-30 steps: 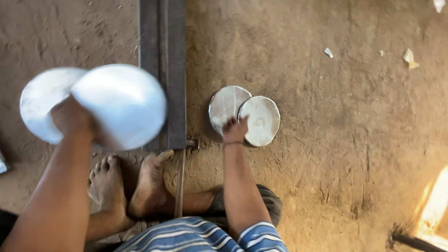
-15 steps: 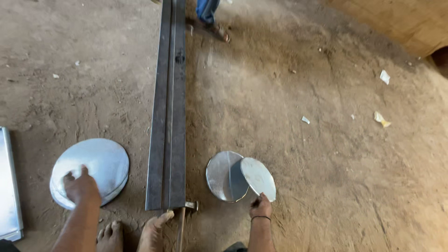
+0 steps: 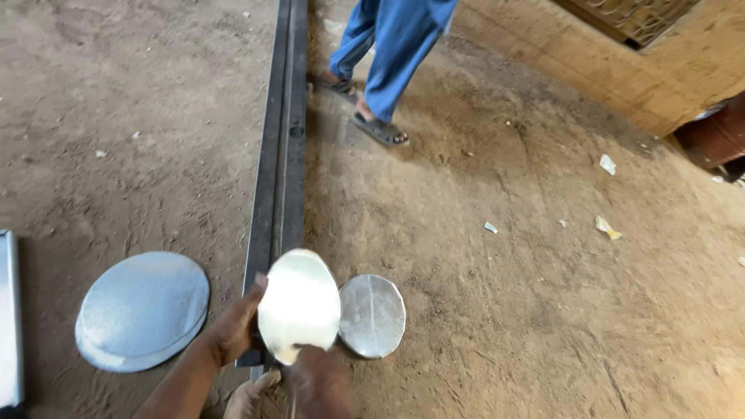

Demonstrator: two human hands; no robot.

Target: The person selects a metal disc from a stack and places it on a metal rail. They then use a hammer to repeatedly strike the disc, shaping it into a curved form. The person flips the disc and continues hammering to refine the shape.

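Note:
Both my hands hold one shiny round metal disc (image 3: 299, 304) upright over the dark metal rail (image 3: 281, 147). My left hand (image 3: 233, 330) grips its left edge and my right hand (image 3: 322, 376) grips its lower edge. A second, duller round disc (image 3: 374, 316) lies flat on the dirt just right of it. Left of the rail, a stack of larger round metal discs (image 3: 142, 309) rests on the ground, apart from my hands.
Another person's legs in blue trousers and sandals (image 3: 380, 128) stand beyond the rail. A flat metal sheet's edge (image 3: 9, 318) shows at far left. A wooden board wall (image 3: 621, 70) runs along the upper right. Paper scraps (image 3: 607, 226) litter the dirt.
My left hand left the large disc stack and crossed to the rail. Both hands now hold one small disc lifted off the ground; the other stays flat. The view tilted upward.

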